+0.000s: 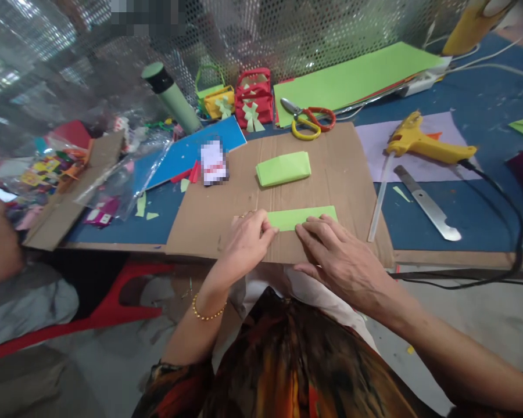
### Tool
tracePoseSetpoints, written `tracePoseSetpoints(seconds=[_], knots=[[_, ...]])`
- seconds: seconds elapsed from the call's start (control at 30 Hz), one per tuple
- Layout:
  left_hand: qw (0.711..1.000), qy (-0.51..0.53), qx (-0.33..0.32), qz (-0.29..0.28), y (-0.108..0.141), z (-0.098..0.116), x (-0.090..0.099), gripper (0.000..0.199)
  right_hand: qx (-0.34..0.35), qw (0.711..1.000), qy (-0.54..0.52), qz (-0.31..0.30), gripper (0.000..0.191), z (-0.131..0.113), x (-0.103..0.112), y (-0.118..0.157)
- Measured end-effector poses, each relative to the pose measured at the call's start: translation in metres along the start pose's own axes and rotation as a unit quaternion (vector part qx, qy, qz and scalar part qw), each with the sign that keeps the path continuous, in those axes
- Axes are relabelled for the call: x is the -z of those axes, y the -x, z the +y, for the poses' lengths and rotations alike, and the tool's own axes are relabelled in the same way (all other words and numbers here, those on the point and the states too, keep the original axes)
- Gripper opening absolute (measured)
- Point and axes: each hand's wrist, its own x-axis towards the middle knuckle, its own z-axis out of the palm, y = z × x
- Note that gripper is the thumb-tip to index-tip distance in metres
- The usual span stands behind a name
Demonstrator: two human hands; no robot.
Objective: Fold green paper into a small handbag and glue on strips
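A light green paper strip (pixel 291 219) lies flat on a sheet of brown cardboard (pixel 331 168) at the table's front. Over its left end my left hand (pixel 249 241) is closed, thumb and bent fingers pinching the paper. My right hand (pixel 337 252) rests on the strip's right part with its fingers stretched out, pressing the near edge. Behind the strip sits a folded stack of the same green paper (pixel 283 168). Red-and-yellow-handled scissors (pixel 307 119) lie at the cardboard's far edge.
To the right are a yellow glue gun (pixel 425 142) with a black cord, a glue stick (pixel 379 197) and a metal blade (pixel 429 206). Small paper bags (pixel 253 98), green sheets (pixel 353 81) and a bottle (pixel 172 96) stand behind. Another person's arm (pixel 0 244) shows at left.
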Motion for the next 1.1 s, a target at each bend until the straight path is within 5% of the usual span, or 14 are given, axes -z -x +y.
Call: tracePoseSetpoints(seconds=[0.37,0.63,0.7,0.77,0.9,0.97,1.1], knots=[[0.998,0.024,0.051,-0.027,0.009,-0.036,0.022,0.024,0.000,1.000,0.027,0.002,0.061,0.001,0.001,0.001],[0.990,-0.101,0.090,-0.028,0.019,-0.067,0.052,0.022,-0.002,1.000,0.022,-0.011,0.055,0.002,0.002,0.000],[0.978,-0.187,0.059,0.063,0.025,-0.055,0.047,0.011,-0.002,1.000,0.021,-0.008,0.055,0.002,0.001,0.000],[0.963,-0.212,-0.023,0.166,0.029,-0.036,0.030,0.025,-0.005,1.000,0.013,-0.012,0.055,0.002,0.001,0.000],[0.942,-0.168,-0.288,0.048,0.030,-0.012,-0.014,0.075,-0.018,0.999,-0.017,-0.027,0.056,0.000,0.003,-0.001],[0.936,-0.164,-0.309,0.028,0.030,-0.014,-0.029,0.089,-0.029,0.999,-0.013,-0.034,0.060,-0.002,0.004,-0.003],[0.923,-0.173,-0.333,0.088,0.029,-0.033,-0.042,0.089,-0.030,0.999,0.024,-0.017,0.072,-0.006,0.000,-0.006]])
